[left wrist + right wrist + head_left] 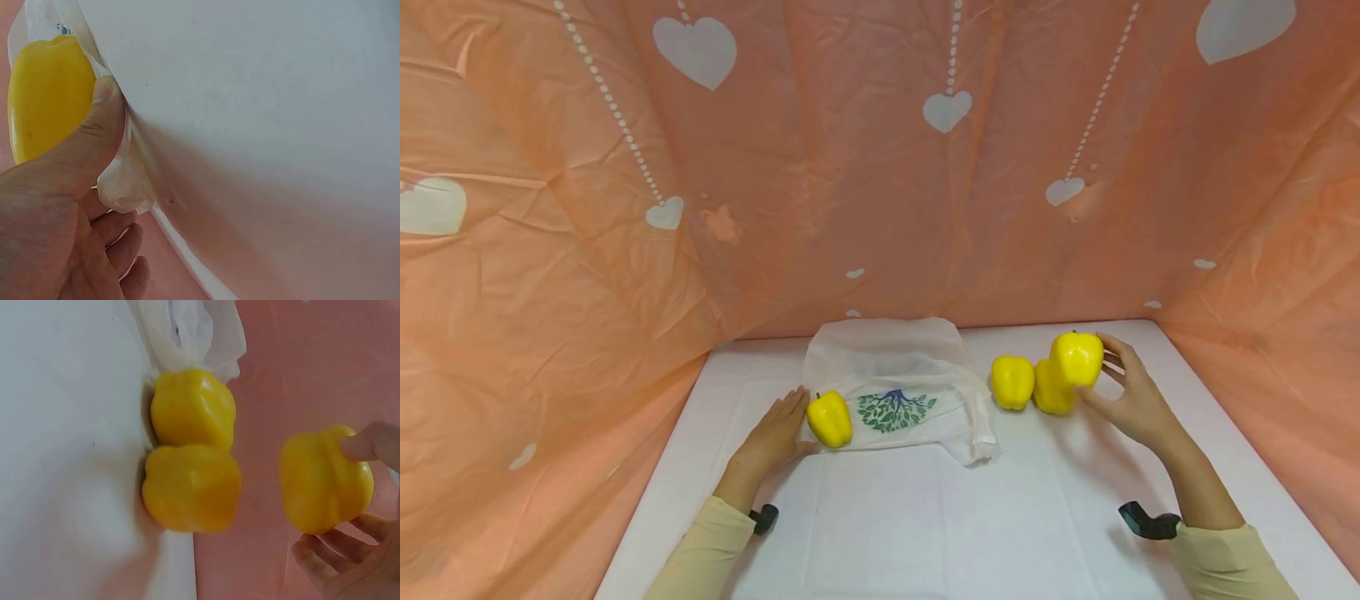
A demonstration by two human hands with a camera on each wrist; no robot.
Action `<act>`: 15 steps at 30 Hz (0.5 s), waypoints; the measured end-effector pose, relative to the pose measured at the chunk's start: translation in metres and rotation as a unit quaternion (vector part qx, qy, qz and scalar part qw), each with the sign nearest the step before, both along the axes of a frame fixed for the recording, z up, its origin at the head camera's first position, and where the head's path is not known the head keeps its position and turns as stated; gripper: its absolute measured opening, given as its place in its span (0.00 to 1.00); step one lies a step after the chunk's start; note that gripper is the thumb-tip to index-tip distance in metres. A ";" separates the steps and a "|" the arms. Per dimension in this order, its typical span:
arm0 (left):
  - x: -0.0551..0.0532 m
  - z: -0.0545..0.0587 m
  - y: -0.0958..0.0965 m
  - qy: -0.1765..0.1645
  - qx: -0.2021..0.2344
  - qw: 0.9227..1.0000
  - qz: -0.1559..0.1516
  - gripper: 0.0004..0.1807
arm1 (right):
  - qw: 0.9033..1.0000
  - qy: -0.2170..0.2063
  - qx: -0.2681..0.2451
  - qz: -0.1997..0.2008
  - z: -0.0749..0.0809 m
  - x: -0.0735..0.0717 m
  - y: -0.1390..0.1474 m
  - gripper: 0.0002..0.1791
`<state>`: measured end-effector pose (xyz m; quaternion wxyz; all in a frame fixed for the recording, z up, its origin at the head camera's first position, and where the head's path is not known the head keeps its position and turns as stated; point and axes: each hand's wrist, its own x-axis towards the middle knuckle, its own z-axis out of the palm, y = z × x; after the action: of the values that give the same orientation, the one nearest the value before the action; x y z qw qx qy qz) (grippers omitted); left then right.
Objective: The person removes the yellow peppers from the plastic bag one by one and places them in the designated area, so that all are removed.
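My left hand is at the left end of a thin white plastic bag printed with a green-leaved tree. In the left wrist view, the bag's bunched edge lies between the thumb and the curled fingers. Right beside that hand, a yellow bell pepper leans at this end of the bag, stem up. My right hand grips another yellow bell pepper by its side, held up above the table. Below and left of it, two more yellow bell peppers stand touching each other.
A white-covered table lies under everything. The bag's right end reaches close to the standing peppers. Peach-coloured sheeting with white hearts walls the back and both sides. A black wrist camera mount sits on each forearm.
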<state>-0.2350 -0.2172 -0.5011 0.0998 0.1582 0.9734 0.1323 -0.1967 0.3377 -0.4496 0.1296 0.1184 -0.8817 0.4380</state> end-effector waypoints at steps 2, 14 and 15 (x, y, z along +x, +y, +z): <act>0.000 -0.001 0.000 -0.002 -0.001 1.000 0.000 0.55 | 1.000 0.000 0.000 -0.004 -0.001 0.000 0.005 0.51; 0.000 0.000 -0.001 -0.003 0.005 1.000 -0.002 0.56 | 1.000 0.002 -0.003 -0.016 -0.007 0.003 0.029 0.50; 0.000 0.000 0.000 -0.002 0.006 1.000 -0.003 0.55 | 1.000 0.001 -0.004 -0.018 -0.008 0.004 0.031 0.50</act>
<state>-0.2351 -0.2176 -0.5007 0.1008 0.1617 0.9719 0.1380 -0.1931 0.3687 -0.4576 0.1386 0.1024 -0.8819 0.4388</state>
